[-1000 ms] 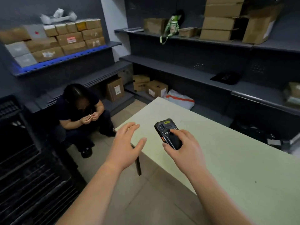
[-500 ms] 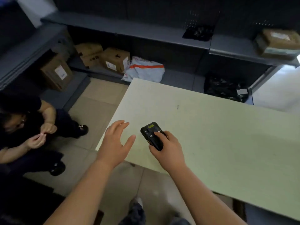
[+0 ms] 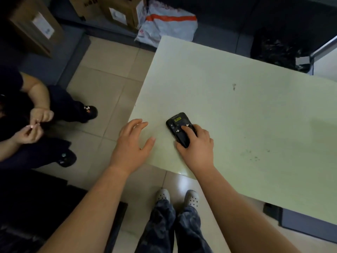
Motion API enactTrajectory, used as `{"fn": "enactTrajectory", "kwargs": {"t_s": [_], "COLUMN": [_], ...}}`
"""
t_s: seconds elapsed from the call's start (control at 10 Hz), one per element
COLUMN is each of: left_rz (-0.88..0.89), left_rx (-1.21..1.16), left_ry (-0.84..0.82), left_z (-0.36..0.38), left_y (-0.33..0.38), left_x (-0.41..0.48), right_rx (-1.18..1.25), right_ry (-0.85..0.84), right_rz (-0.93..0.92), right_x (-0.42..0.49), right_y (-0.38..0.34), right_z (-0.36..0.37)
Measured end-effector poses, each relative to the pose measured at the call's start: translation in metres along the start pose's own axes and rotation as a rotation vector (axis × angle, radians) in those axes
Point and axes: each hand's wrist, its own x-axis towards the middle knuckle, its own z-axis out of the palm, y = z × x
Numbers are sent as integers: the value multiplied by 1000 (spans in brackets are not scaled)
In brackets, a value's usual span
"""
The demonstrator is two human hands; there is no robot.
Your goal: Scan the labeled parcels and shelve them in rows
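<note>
Near 7 o'clock corner of bench (image 3: 237, 106), right grip (image 3: 198, 147) wraps handheld scanner (image 3: 176, 123); left grip (image 3: 131, 145) spread, empty. Labeled parcels (image 3: 116, 11) at 12 o'clock on low shelf (image 3: 217, 35); fetch one, scan label squarely.

Pale green tabletop (image 3: 237, 115), faintly speckled dark toward its right edge. Black scanner (image 3: 177, 125) near the front left corner, small yellow label at its far end. Beige tiled floor (image 3: 109, 92). Brown boxes (image 3: 27, 31) with white labels. White-grey mailer (image 3: 169, 26) banded in orange beyond the far left corner. Glossy black bag (image 3: 277, 50) past the far edge. Blue-grey camouflage trousers (image 3: 160, 225), white perforated clogs (image 3: 163, 195).
</note>
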Motion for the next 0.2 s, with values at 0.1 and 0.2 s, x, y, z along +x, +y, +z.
{"fn": "enactTrajectory", "kwargs": {"t_s": [0.1,0.2], "left_rz": [8,18], "left_rx": [13,-2], "left_ry": [-15,9], "left_z": [2,1], "left_y": [-3,0], "left_x": [-2,-2], "right_rx": [-14,11], "right_ry": [-19,-79], "right_rz": [1,16], "right_x": [-2,-1], "right_y": [-2,-4], "right_z": [0,-7]}}
